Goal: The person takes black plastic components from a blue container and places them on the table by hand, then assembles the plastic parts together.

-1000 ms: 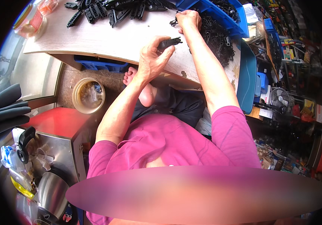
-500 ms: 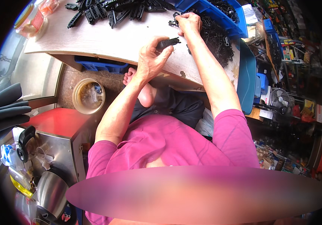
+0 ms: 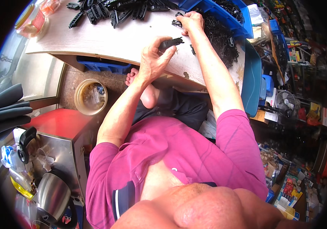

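Note:
My left hand [image 3: 152, 63] is closed above the table's near edge. It grips a black plastic part [image 3: 172, 42], elongated, with small prongs at its right end. Farther off and to the right, my right hand [image 3: 193, 23] pinches a smaller black plastic piece [image 3: 177, 23] with an open frame shape, close to the tabletop. Beside that hand spreads a heap of small black plastic parts [image 3: 220, 47]. Longer ribbed black pieces [image 3: 99, 12] lie in a pile along the far left of the white table [image 3: 133, 38].
A blue bin [image 3: 244, 26] of black parts stands at the far right, above a teal container [image 3: 251, 80]. At the left are a clear jar [image 3: 32, 23], a round bucket [image 3: 80, 105] on the floor and a steel kettle [image 3: 53, 194]. Cluttered goods fill the right side.
The view has shifted slightly. My left hand keeps its hold on the black part, and my right hand stays at nearly the same place with the small piece turned a little.

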`<state>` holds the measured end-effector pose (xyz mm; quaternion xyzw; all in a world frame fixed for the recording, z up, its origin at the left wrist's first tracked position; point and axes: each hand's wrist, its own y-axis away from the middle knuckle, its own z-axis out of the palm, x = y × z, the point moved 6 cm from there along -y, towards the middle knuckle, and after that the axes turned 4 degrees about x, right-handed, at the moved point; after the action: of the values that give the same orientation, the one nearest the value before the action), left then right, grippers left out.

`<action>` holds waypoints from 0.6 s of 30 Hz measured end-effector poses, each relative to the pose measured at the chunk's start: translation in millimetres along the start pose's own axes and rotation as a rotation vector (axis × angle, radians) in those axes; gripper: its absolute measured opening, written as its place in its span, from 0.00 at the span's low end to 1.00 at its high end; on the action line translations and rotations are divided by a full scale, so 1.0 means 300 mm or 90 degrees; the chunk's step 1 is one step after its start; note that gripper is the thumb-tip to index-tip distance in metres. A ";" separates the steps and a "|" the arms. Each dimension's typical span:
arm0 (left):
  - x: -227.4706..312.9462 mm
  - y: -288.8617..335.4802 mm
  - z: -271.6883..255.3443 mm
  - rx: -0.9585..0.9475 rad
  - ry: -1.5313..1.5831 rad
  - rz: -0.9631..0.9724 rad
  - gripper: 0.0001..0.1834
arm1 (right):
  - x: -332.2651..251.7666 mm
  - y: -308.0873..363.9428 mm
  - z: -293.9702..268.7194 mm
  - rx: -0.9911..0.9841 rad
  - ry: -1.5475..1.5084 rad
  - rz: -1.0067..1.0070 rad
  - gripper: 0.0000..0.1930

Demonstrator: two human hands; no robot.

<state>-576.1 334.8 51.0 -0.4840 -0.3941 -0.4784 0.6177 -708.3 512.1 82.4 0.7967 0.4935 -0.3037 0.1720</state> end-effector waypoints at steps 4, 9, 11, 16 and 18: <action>0.003 0.000 0.006 -0.021 -0.015 0.008 0.17 | 0.014 -0.013 0.002 -0.020 -0.019 0.036 0.19; 0.003 0.001 0.004 -0.013 -0.016 0.025 0.17 | 0.008 0.007 -0.007 -0.014 -0.100 0.061 0.16; 0.005 0.002 0.005 -0.019 -0.009 0.004 0.17 | 0.004 0.005 -0.008 -0.023 -0.100 0.041 0.16; -0.009 0.003 -0.001 -0.013 -0.020 0.009 0.17 | -0.010 0.011 0.004 -0.057 -0.055 0.064 0.15; -0.002 0.001 0.002 -0.012 -0.019 0.019 0.17 | -0.006 0.002 0.005 -0.063 -0.051 0.056 0.15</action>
<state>-575.8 335.7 50.4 -0.5027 -0.3912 -0.4659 0.6142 -708.9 509.8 82.4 0.7954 0.4648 -0.3029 0.2440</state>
